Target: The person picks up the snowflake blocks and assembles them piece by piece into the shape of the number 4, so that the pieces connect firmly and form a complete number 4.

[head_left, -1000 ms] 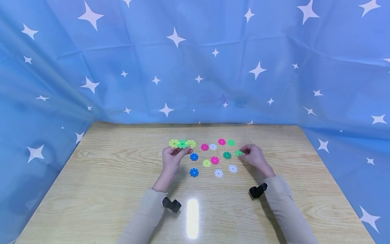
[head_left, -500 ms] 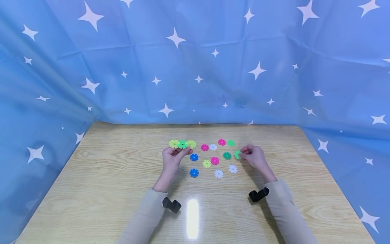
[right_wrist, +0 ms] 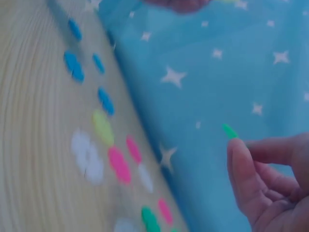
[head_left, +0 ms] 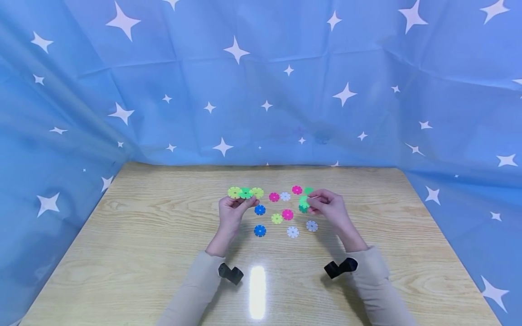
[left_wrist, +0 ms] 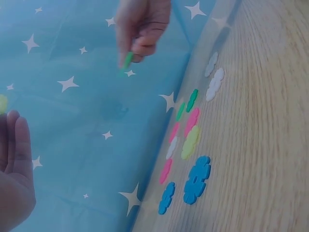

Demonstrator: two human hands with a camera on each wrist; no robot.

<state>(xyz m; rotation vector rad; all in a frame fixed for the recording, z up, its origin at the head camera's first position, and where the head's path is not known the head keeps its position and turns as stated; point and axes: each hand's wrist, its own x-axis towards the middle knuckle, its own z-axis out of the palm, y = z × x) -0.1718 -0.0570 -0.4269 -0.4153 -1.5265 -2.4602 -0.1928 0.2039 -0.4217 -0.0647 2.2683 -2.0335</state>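
Observation:
My left hand [head_left: 231, 213] holds a joined row of three notched plastic discs above the table: a yellow-green disc [head_left: 234, 193], a green disc [head_left: 246, 194] and another yellow-green disc [head_left: 257, 193]. Thumb and fingers of my right hand [head_left: 333, 212] pinch one light green notched disc [head_left: 304, 200], raised off the table and apart from the row. In the right wrist view this light green disc [right_wrist: 230, 131] appears nearly edge-on. From the head, it partly covers a dark green disc [head_left: 303, 209] lying beneath. Only part of the left hand's row shows in the left wrist view.
Loose discs lie on the wooden table [head_left: 142, 253] between the hands: pink discs [head_left: 287, 214], white discs [head_left: 292, 232], blue discs [head_left: 259, 231], a yellow-green disc [head_left: 277, 218] and a green disc [head_left: 308, 190]. A blue starred curtain [head_left: 261, 90] hangs behind the table.
My right hand has moved left with the light green disc, which has turned to face the head camera more. My left hand and its row have stayed nearly still.

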